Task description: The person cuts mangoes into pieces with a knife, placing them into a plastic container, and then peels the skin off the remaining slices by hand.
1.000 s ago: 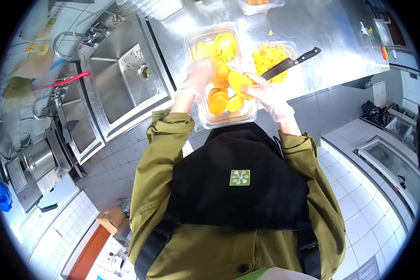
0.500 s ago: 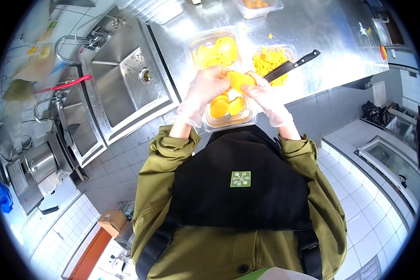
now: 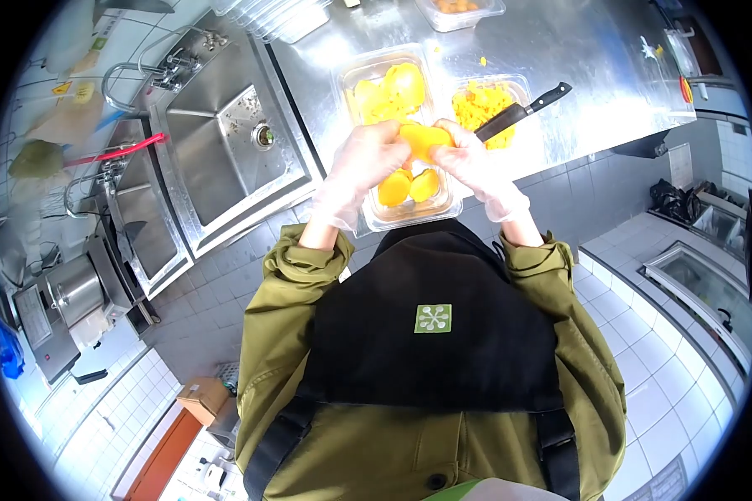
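Both my hands wear thin clear gloves and meet over a clear plastic tray (image 3: 368,219) of peeled yellow fruit halves. My left hand (image 3: 366,159) and my right hand (image 3: 470,160) grip one yellow fruit piece (image 3: 420,137) between them, just above the tray. Under it in the tray lie two more halves (image 3: 409,187), with several at the far end (image 3: 388,92). A black-handled knife (image 3: 522,109) lies across a second tray of chopped yellow fruit (image 3: 480,102), just past my right hand.
A steel counter (image 3: 576,58) carries the trays; another small tub (image 3: 459,8) stands at its far edge. A steel sink (image 3: 217,142) with a tap lies to the left, more basins beyond it. White tiled floor below.
My left hand has come off the tray's fruit and joined my right hand on the yellow piece. The piece has moved slightly left, to the middle between both hands.
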`<state>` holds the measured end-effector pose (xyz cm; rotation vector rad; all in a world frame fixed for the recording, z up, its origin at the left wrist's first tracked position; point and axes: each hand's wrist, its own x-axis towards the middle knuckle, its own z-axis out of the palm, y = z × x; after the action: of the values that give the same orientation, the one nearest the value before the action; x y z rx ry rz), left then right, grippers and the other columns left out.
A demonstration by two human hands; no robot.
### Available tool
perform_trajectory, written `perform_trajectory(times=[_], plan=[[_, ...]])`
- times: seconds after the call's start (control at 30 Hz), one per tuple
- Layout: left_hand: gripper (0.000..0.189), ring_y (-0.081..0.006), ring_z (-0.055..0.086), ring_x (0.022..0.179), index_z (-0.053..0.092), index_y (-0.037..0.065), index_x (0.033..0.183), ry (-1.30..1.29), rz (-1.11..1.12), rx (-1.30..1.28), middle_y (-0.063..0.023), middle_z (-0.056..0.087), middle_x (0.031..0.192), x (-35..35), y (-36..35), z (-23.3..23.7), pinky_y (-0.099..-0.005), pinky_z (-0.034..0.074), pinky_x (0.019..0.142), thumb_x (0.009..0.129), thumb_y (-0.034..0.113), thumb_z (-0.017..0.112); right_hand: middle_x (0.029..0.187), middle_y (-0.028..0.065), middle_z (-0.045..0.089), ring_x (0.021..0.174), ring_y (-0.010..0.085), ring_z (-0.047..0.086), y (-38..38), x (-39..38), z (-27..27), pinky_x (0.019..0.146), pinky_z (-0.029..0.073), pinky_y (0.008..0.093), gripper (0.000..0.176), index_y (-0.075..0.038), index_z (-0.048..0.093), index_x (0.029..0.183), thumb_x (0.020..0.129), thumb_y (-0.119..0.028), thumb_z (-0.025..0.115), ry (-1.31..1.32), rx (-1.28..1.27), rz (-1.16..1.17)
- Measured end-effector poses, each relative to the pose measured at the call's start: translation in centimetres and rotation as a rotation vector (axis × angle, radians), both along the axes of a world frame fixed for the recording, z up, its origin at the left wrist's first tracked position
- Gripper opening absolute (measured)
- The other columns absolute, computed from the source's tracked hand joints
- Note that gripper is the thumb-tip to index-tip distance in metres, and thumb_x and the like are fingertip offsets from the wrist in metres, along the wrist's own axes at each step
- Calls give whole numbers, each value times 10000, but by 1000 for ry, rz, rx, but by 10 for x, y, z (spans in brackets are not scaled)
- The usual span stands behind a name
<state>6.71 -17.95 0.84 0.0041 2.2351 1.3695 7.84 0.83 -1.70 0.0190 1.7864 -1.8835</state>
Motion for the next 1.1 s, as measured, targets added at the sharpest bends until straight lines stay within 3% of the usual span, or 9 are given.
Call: perform_trajectory(times=[0.2, 0.4, 0.6, 0.73, 0.83, 0.93, 1.03, 1.1], plan=[[212, -228, 636, 676, 590, -39, 886, 115, -41, -143, -155, 629, 740, 3, 6, 21, -303, 492, 650, 784, 129, 509, 1091, 94, 549, 979, 141, 524, 2, 3, 24, 871, 432, 266, 390, 15, 471, 1205, 819, -25, 498, -65, -100, 16], [150, -309, 618, 648, 575, 26, 876, 641, -243, -415, -167, 602, 729, 10, 7, 17, -371, 502, 605, 764, 121, 542, 1106, 76, 548, 1014, 126, 514, 17, -2, 23, 900, 419, 255, 409, 3, 463, 1219, 819, -42, 530, -143, -179, 103], [94, -278, 623, 612, 551, 65, 807, 841, -463, -592, -117, 592, 682, 14, 7, 16, -342, 497, 509, 725, 100, 580, 994, 29, 561, 883, 77, 511, 22, -6, 20, 822, 426, 211, 383, -9, 479, 1167, 808, -100, 576, -115, -153, 187], [76, -280, 618, 612, 534, 67, 753, 821, -497, -560, -115, 584, 662, 17, 4, 14, -355, 497, 535, 720, 116, 582, 957, 19, 555, 869, 80, 510, 26, -10, 25, 794, 428, 206, 361, -22, 496, 1146, 804, -105, 579, -77, -28, 265], [72, -301, 608, 617, 540, 71, 746, 680, -395, -465, -123, 576, 654, 20, 3, 21, -373, 489, 553, 729, 133, 571, 966, 36, 566, 894, 105, 537, 22, -13, 32, 800, 446, 224, 330, -24, 502, 1132, 817, -94, 572, -141, 15, 72], [77, -322, 597, 628, 550, 75, 753, 629, -170, -367, -132, 573, 662, 29, 6, 24, -386, 480, 564, 748, 152, 555, 1087, 108, 541, 1013, 187, 531, 7, -4, 12, 895, 435, 283, 378, 35, 445, 1183, 833, -77, 533, -195, -472, -212], [96, -329, 574, 607, 579, 76, 790, 684, -16, -339, -149, 566, 678, 41, 22, 14, -369, 471, 557, 776, 164, 542, 1053, 107, 571, 959, 189, 573, -20, 7, 0, 830, 492, 309, 303, 3, 476, 1133, 840, -53, 530, -372, -864, -417], [112, -276, 578, 579, 580, 54, 803, 529, -19, -263, -122, 571, 646, 46, 23, 15, -330, 464, 546, 804, 151, 525, 1052, 109, 567, 958, 196, 572, -17, 7, 3, 837, 491, 312, 295, 3, 476, 1130, 843, -52, 514, -354, -786, -409]])
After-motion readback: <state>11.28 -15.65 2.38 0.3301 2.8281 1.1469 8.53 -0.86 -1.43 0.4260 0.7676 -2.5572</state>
